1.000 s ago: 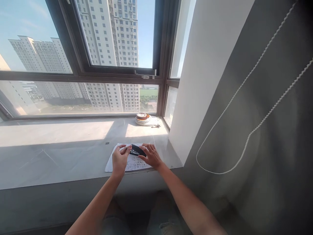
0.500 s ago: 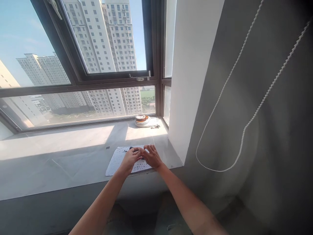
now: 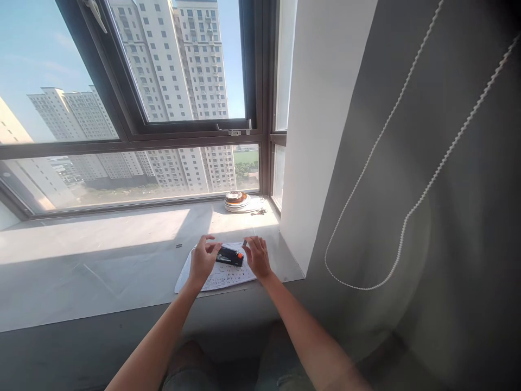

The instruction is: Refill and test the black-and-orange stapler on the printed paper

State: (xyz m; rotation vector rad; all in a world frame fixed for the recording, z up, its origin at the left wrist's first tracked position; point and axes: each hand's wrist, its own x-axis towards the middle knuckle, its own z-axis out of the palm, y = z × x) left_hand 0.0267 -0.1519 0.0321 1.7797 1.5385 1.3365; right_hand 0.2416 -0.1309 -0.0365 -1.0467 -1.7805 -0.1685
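Note:
A small black device (image 3: pixel 229 255) with an orange spot at its right end hangs just above a printed white sheet (image 3: pixel 220 278) on the grey window sill (image 3: pixel 101 255). My left hand (image 3: pixel 201 259) grips the device's left end with curled fingers. My right hand (image 3: pixel 257 256) is just right of the device, thumb and forefinger pinched together near its right end. What that pinch holds, if anything, is too small to make out.
A stack of flat round discs (image 3: pixel 238 200) and a small dark object (image 3: pixel 259 210) lie at the sill's far right corner. A tiny dark bit (image 3: pixel 179 246) lies left of the sheet. A white pillar (image 3: pixel 317 125) and a grey wall with a beaded cord (image 3: pixel 366 163) stand at the right.
My hands were together over the device half a second ago. They have since parted, the device is lifted into view in my left hand, and my right hand has drawn off to the right.

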